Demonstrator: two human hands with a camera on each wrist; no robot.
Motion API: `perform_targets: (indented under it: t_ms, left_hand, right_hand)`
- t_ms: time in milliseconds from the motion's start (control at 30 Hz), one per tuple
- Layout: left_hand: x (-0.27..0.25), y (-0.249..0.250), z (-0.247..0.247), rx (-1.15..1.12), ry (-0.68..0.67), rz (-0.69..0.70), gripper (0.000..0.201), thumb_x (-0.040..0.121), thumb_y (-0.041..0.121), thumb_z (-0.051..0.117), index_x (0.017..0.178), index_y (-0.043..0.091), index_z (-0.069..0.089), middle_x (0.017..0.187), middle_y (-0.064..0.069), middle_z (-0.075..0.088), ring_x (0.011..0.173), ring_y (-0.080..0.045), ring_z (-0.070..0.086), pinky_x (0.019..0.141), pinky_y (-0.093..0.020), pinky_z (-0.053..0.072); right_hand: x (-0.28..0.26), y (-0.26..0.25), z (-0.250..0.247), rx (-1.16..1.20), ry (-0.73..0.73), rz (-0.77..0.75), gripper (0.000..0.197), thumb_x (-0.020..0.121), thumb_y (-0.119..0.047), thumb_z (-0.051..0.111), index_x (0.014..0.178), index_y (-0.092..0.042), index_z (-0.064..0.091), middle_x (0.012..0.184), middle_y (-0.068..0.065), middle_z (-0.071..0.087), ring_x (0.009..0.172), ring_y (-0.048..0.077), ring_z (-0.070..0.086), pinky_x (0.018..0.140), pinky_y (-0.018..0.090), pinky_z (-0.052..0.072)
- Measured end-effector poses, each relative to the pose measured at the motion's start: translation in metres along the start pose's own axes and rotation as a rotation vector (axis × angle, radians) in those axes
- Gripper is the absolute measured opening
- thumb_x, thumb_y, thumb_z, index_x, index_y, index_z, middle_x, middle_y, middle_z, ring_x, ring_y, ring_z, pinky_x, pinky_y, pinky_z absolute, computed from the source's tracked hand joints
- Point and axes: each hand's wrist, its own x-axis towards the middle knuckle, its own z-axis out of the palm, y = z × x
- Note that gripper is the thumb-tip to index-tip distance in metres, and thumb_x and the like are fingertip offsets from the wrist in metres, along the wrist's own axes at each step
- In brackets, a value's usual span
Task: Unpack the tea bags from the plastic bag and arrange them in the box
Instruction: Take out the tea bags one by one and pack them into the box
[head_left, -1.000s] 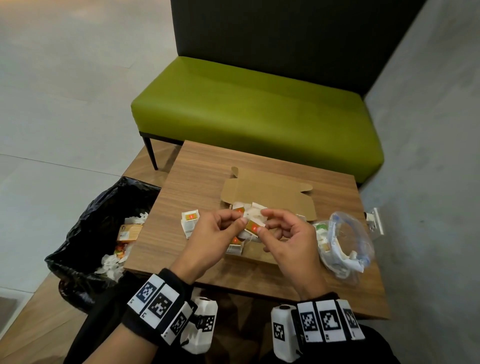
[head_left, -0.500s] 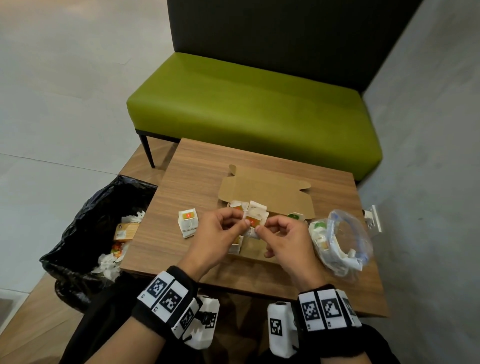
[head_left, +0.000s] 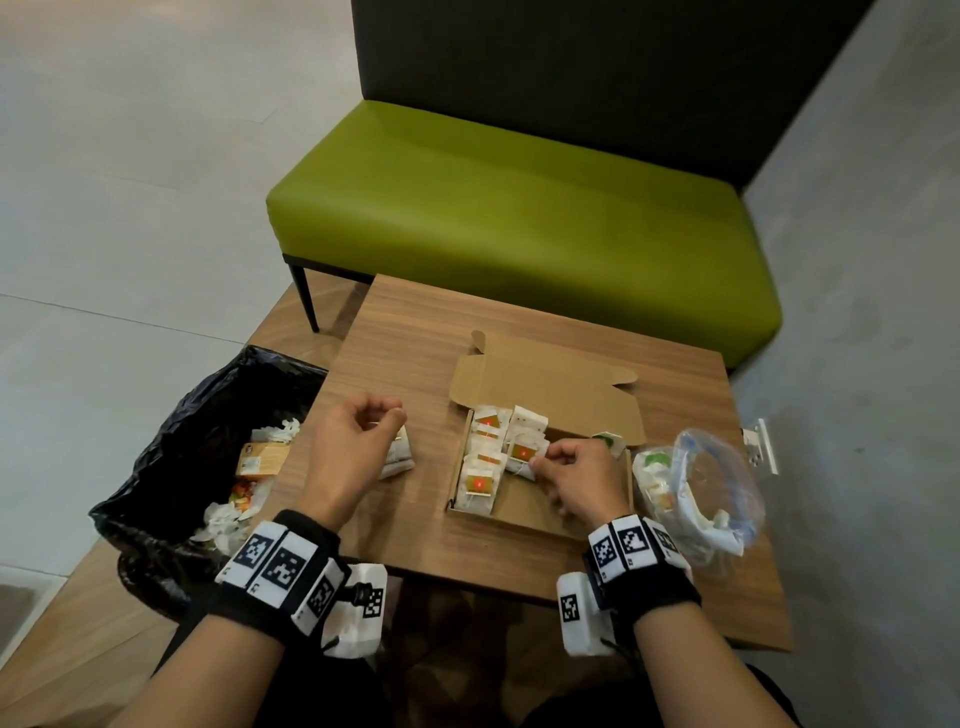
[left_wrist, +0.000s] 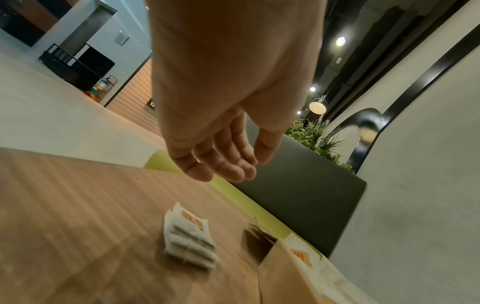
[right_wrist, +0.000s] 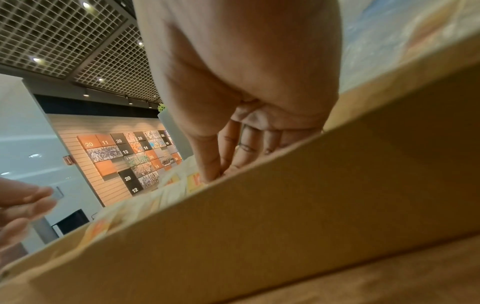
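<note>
A: Right hand (head_left: 576, 480) grip?
B: Pinching a tea bag (head_left: 521, 453) inside the box (head_left: 524, 512), beside the others.
A: Left hand (head_left: 348, 447)?
B: Loosely curled, holding nothing, above stack (left_wrist: 188, 236) on surface (head_left: 415, 332). Plastic bag (head_left: 711, 493) right of box.

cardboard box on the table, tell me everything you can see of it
The cardboard box is shallow, plain brown, open, with its lid flap folded back towards the green bench. It lies flat on the wooden table, between a loose stack of tea bags and the clear plastic bag. White tea bags with orange labels fill its left part; the near right floor is bare. The right hand reaches inside, pinching one.
</note>
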Motion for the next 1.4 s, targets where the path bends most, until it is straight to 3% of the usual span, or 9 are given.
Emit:
perform_targets:
  t_ms: [167,367,467,700,867,1000,1200,1333,1400]
  left_hand:
    - [0.008,-0.021,-0.009,0.132,0.105,-0.033,0.007,0.086,0.011,0.070,0.092,0.012,0.067,0.084,-0.003,0.065,0.079,-0.016,0.062,0.080,-0.038,0.055]
    - [0.016,-0.049,-0.010,0.402,0.071,-0.169,0.037,0.079,0.036,0.077,0.103,0.013,0.060,0.094,-0.002,0.064,0.089,-0.019,0.062,0.080,-0.033,0.049]
    - [0.017,-0.058,-0.005,0.475,0.059,-0.173,0.035,0.076,0.045,0.076,0.094,0.018,0.064,0.087,0.000,0.069,0.083,-0.019,0.066,0.079,-0.040,0.056]
    - [0.012,-0.042,0.007,0.719,0.025,-0.166,0.030,0.085,0.044,0.071,0.086,0.015,0.064,0.087,-0.006,0.067,0.085,-0.026,0.064,0.074,-0.036,0.051]
    - [0.005,-0.036,0.012,0.640,-0.002,-0.215,0.016,0.083,0.035,0.073,0.082,0.024,0.061,0.089,-0.001,0.066,0.088,-0.023,0.063,0.088,-0.046,0.052]
    - [-0.001,-0.036,0.008,0.482,0.032,-0.196,0.013,0.082,0.027,0.072,0.077,0.024,0.060,0.082,0.003,0.067,0.083,-0.022,0.065,0.083,-0.046,0.054]
    - [-0.008,-0.027,0.010,0.134,0.086,-0.065,0.008,0.087,0.016,0.072,0.090,0.019,0.064,0.092,0.001,0.069,0.087,-0.013,0.067,0.078,-0.036,0.057]
    - [-0.013,-0.034,0.017,0.013,0.116,-0.105,0.013,0.085,0.016,0.075,0.088,0.021,0.063,0.089,-0.001,0.071,0.085,-0.018,0.070,0.081,-0.045,0.059]
    - [-0.016,-0.033,0.018,-0.066,0.111,-0.097,0.017,0.085,0.014,0.075,0.094,0.020,0.062,0.092,-0.004,0.072,0.085,-0.016,0.071,0.078,-0.042,0.061]
  right_hand:
    - [0.003,-0.002,0.011,-0.052,0.068,0.051,0.016,0.078,-0.029,0.082,0.073,-0.023,0.068,0.063,-0.005,0.072,0.056,0.016,0.068,0.059,0.038,0.057]
    - [-0.004,-0.007,0.009,0.067,0.073,0.096,0.026,0.075,-0.018,0.086,0.086,-0.016,0.063,0.068,0.001,0.074,0.052,0.015,0.064,0.049,0.029,0.048]
    - [-0.010,-0.006,0.002,0.111,0.083,0.080,0.027,0.077,-0.019,0.084,0.090,-0.016,0.060,0.072,0.005,0.073,0.051,0.014,0.061,0.043,0.026,0.045]
    - [-0.022,-0.002,-0.010,0.155,0.168,0.005,0.021,0.083,-0.027,0.079,0.090,-0.016,0.062,0.076,0.006,0.072,0.053,0.016,0.064,0.042,0.026,0.048]
    - [-0.025,0.000,-0.011,0.163,0.185,-0.016,0.017,0.084,-0.028,0.077,0.086,-0.020,0.062,0.081,0.006,0.072,0.064,0.020,0.068,0.051,0.032,0.056]
    - [-0.028,-0.004,-0.011,0.155,0.224,-0.069,0.016,0.081,-0.032,0.078,0.083,-0.025,0.063,0.079,0.000,0.071,0.073,0.022,0.071,0.064,0.045,0.062]
    - [-0.050,-0.030,0.001,0.237,0.090,-0.153,0.009,0.086,-0.024,0.074,0.086,-0.019,0.066,0.079,0.003,0.072,0.066,0.017,0.070,0.050,0.028,0.056]
    - [-0.057,-0.042,0.032,0.224,-0.081,-0.155,0.011,0.089,-0.025,0.072,0.093,-0.018,0.064,0.082,0.007,0.071,0.058,0.016,0.068,0.047,0.030,0.055]
    - [-0.058,-0.047,0.040,0.276,-0.111,-0.138,0.015,0.089,-0.026,0.072,0.098,-0.017,0.063,0.087,0.009,0.070,0.058,0.014,0.067,0.048,0.031,0.056]
